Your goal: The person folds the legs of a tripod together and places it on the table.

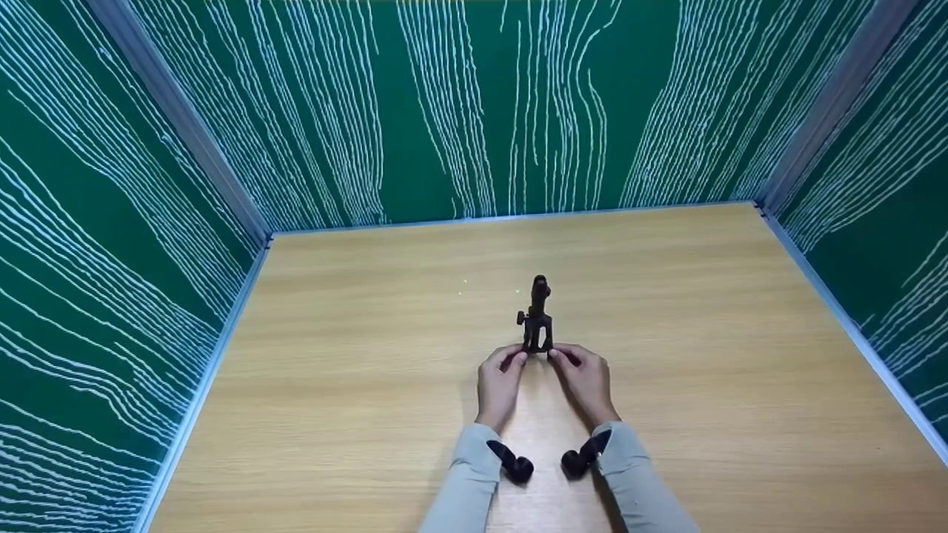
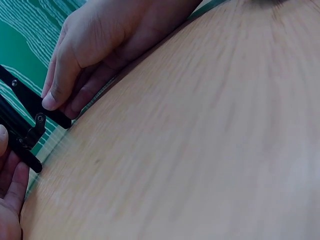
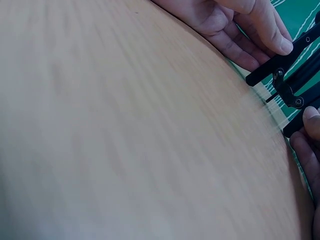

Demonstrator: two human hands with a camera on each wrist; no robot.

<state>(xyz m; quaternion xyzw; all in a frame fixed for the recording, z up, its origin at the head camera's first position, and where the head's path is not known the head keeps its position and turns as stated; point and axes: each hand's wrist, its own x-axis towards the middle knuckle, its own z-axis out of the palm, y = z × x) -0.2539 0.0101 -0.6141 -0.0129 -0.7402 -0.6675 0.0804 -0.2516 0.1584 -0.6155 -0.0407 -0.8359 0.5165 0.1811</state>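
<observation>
A small black tripod (image 1: 538,323) stands upright near the middle of the table, with a side knob and a slim upper part. My left hand (image 1: 501,383) pinches the foot of its left leg between thumb and fingers. On the other side, my right hand (image 1: 587,379) pinches the right leg close to its foot. The left wrist view has the right thumb on a black leg (image 2: 31,101), and the left hand (image 2: 9,192) is cut off by the frame edge. A hinged brace (image 3: 286,91) links two legs in the right wrist view.
The wooden table (image 1: 355,355) spreads around both hands. Green panels (image 1: 415,170) with white wavy lines rise at the back and both sides, joined by grey posts (image 1: 192,133). A black camera hangs at each wrist. Tiny pale specks lie left of the tripod.
</observation>
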